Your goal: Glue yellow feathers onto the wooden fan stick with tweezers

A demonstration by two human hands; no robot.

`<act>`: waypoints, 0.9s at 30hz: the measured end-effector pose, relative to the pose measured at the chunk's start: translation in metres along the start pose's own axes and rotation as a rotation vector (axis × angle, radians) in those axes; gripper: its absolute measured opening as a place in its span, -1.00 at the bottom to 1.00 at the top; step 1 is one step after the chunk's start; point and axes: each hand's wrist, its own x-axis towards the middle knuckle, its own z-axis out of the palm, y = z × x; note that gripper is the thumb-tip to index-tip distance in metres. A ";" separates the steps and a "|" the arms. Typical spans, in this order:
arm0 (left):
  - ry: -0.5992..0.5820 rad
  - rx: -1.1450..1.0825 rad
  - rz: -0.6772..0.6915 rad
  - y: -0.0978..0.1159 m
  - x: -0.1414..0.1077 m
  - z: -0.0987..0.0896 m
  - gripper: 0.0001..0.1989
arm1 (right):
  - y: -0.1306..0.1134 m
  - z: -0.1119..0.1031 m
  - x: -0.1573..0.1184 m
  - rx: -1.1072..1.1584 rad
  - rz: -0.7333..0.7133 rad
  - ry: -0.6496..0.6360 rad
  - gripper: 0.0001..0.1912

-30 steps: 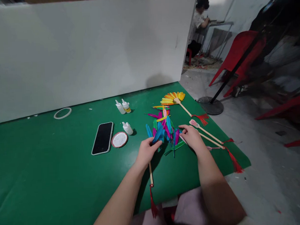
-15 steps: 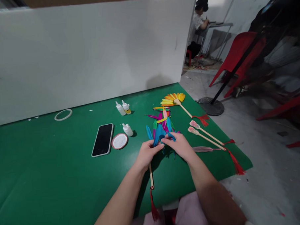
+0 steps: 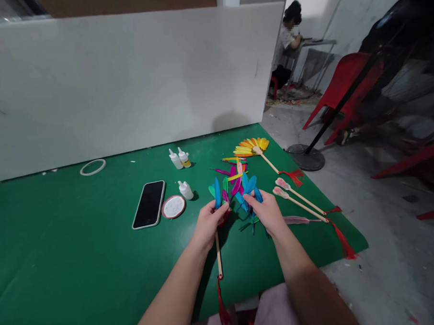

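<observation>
My left hand (image 3: 208, 223) is closed, thumb against fingers, around the top of a feather fan whose wooden handle (image 3: 219, 258) runs down toward me and ends in a red tassel (image 3: 223, 308). A blue feather (image 3: 217, 193) stands up from this hand; the fan's head is mostly covered by my fingers. My right hand (image 3: 266, 210), fingers pinched, has blue feathers (image 3: 251, 184) at its fingertips; how many it grips I cannot tell. Between and beyond both hands lies a loose pile of feathers, with magenta ones (image 3: 236, 185) and a green one (image 3: 225, 183).
A finished yellow fan (image 3: 252, 146) and two bare fan sticks (image 3: 305, 204) lie to the right, near a pale pink feather (image 3: 296, 220). Leftward are glue bottles (image 3: 185, 189), a round white-topped dish (image 3: 173, 207), a phone (image 3: 149, 204) and a white ring (image 3: 92, 167). A white board (image 3: 127, 85) stands behind.
My hands have moved apart. The right hand has shifted right with blue feathers, while the left stays by the fan handle with one blue feather upright.
</observation>
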 end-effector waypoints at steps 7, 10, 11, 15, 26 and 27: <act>0.103 0.116 0.074 0.001 0.002 -0.004 -0.68 | -0.004 -0.011 0.004 0.054 -0.034 0.089 -0.63; 0.054 0.297 0.051 0.001 0.003 -0.007 -0.66 | 0.000 -0.026 0.010 -0.147 -0.099 0.145 -0.62; 0.033 0.362 0.050 0.000 0.003 -0.007 -0.66 | 0.002 -0.031 0.012 -0.221 -0.121 0.158 -0.62; -0.015 0.553 0.090 -0.004 0.006 -0.008 -0.67 | 0.010 -0.047 0.020 -0.507 -0.146 0.185 -0.62; -0.069 0.843 0.168 -0.005 0.005 -0.007 -0.70 | 0.001 -0.022 0.007 -0.885 -0.159 0.064 -0.75; -0.067 0.869 0.180 -0.005 0.005 -0.007 -0.70 | 0.001 -0.016 0.005 -0.941 -0.159 -0.022 -0.76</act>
